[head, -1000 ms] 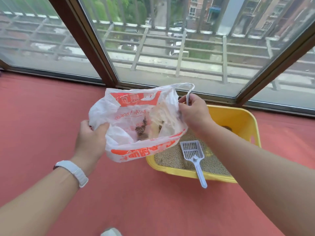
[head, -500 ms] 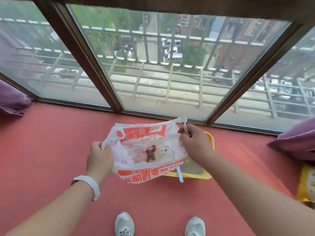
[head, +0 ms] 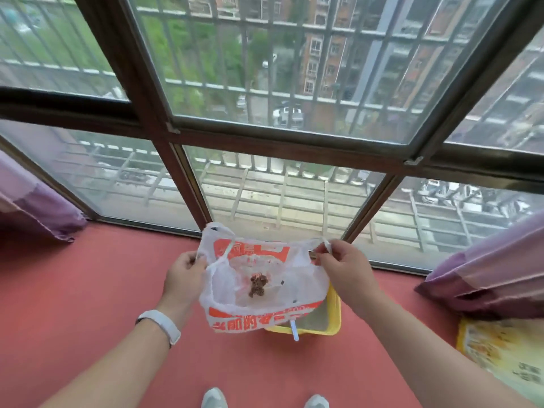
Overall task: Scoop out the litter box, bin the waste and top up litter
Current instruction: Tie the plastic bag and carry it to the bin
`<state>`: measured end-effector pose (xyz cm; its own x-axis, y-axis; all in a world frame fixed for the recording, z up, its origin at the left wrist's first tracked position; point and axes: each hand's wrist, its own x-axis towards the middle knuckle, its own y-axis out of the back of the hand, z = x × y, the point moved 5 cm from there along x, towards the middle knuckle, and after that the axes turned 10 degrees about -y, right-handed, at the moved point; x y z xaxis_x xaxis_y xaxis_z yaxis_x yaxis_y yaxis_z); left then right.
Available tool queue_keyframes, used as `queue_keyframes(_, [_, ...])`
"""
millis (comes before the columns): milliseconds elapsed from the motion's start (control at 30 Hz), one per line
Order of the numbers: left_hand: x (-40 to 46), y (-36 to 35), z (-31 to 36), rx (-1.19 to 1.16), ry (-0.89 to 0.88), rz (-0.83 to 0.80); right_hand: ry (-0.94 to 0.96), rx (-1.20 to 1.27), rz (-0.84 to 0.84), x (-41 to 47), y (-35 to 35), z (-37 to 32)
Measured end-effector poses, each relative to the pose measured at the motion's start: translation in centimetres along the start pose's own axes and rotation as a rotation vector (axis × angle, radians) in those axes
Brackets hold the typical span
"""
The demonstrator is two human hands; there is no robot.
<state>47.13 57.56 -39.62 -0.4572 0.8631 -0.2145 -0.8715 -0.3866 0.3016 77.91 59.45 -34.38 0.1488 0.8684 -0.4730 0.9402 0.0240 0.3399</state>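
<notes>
Left hand and right hand are each pinching a handle of the plastic bag, fingers curled, holding it open above the yellow litter box. Waste clump is sagging the thin, limp film; likely light, tearable, so handles are the best hold.

Purple curtains, barred window

Your left hand and right hand hold the plastic bag open between them, a clump of waste lying in its bottom. Beneath and just right of the bag sits the litter box on the floor, with the scoop handle poking over its near rim. The window stands at the far side, curtains hang at far left and right, a litter sack lies at the near right, and your shoes are at the near edge.
</notes>
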Motion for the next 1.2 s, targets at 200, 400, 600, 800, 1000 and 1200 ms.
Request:
queue_keyframes(200, [-3.7, -0.6, 8.5, -0.276, -0.019, -0.171, 0.001, 0.021, -0.071, -4.5, -0.3, -5.8])
queue_keyframes(400, [-7.0, -1.2, 15.2, -0.461, -0.026, -0.34, -0.068, 0.093, -0.126, -5.9, -2.3, -8.5])
queue_keyframes(600, [-8.7, -0.4, 18.1, -0.443, -0.087, -0.52, -0.132, 0.206, -0.201, -6.9, -2.7, -11.3])
queue_keyframes(800, [-7.2, 1.7, 18.0, -0.218, -0.231, -0.55, 0.099, -0.082, -0.152, -8.4, -2.3, -15.4])
queue_keyframes(1000, [-4.0, 3.2, 19.7, -0.197, -0.347, -0.291, 0.36, -0.554, -0.136, -11.0, -1.3, -20.8])
queue_keyframes(1200, [-6.2, -3.2, 22.6, -0.343, -0.07, -0.835, 0.554, -0.827, -0.051, -13.2, -0.2, -24.0])
